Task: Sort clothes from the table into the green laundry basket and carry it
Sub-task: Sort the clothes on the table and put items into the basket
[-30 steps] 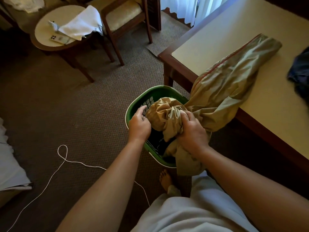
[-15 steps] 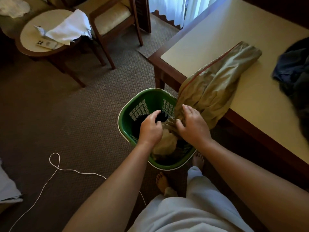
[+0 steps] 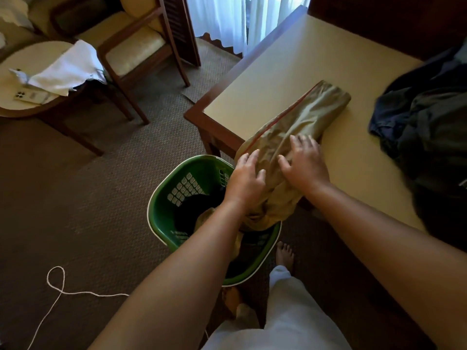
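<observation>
A green laundry basket (image 3: 161, 210) stands on the carpet beside the table's near corner. Khaki trousers with a red side stripe (image 3: 310, 114) trail from the table top over its edge into the basket, where dark clothes lie. My left hand (image 3: 246, 180) rests on the trousers at the table edge with its fingers spread. My right hand (image 3: 304, 164) lies flat on the trousers a little farther onto the table, fingers apart. Neither hand has closed on the cloth. A heap of dark clothes (image 3: 427, 127) lies on the table at the right.
The cream table (image 3: 285, 61) has a dark wooden rim. At the back left are a wooden armchair (image 3: 136, 46) and a round side table (image 3: 27, 84) with a white cloth and a phone. A white cord (image 3: 58, 289) loops on the carpet. My bare feet stand beside the basket.
Both hands have come up out of the basket and now lie open on the trousers at the table edge. More of the trousers hangs into the basket than a second ago.
</observation>
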Available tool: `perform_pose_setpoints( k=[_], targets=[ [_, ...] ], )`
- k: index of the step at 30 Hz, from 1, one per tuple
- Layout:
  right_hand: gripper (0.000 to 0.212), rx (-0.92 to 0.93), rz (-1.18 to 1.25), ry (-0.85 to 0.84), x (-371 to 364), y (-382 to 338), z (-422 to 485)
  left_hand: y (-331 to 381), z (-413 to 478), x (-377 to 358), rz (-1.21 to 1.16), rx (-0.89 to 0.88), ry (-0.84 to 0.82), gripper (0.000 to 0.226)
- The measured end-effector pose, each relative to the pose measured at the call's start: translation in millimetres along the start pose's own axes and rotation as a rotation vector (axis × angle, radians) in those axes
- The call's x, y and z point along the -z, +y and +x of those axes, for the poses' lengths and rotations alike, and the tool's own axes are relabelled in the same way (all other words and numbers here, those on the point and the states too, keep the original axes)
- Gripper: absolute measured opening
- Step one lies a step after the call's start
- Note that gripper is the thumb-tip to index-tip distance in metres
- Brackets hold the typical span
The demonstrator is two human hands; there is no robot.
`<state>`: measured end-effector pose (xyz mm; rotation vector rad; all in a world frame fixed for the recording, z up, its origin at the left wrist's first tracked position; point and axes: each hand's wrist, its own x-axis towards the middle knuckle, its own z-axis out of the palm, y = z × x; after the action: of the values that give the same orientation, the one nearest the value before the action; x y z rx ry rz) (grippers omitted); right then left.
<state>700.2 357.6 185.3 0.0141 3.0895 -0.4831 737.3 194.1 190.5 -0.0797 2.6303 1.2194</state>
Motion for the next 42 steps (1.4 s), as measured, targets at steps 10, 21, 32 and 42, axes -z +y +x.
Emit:
perform_pose_setpoints(
  k=[10, 21, 32, 42],
  targets=[
    [0.097, -0.198, 0.078, -0.13, 2.5, 43.8, 52.1, 25.6, 63.2, -34.0, 0.496, 0.103, -0.079, 0.107],
    [0.067, 0.024, 0.446, -0.077, -10.4, 0.3, -22.4, -8.7, -10.3, -31.8, 0.116, 0.053, 0.15, 0.063],
    [0.029, 0.151, 0.513, -0.317, -55.5, -98.6, -97.9, -84.7, -98.3, 36.1, 0.007, 0.084, 0.539, 0.041],
    [0.048, -0.046, 0.525, -0.691, -71.7, -92.2, -108.0, -110.7, -122.5, 62.3, 0.025, 0.135, 0.257, 0.05]
  ],
)
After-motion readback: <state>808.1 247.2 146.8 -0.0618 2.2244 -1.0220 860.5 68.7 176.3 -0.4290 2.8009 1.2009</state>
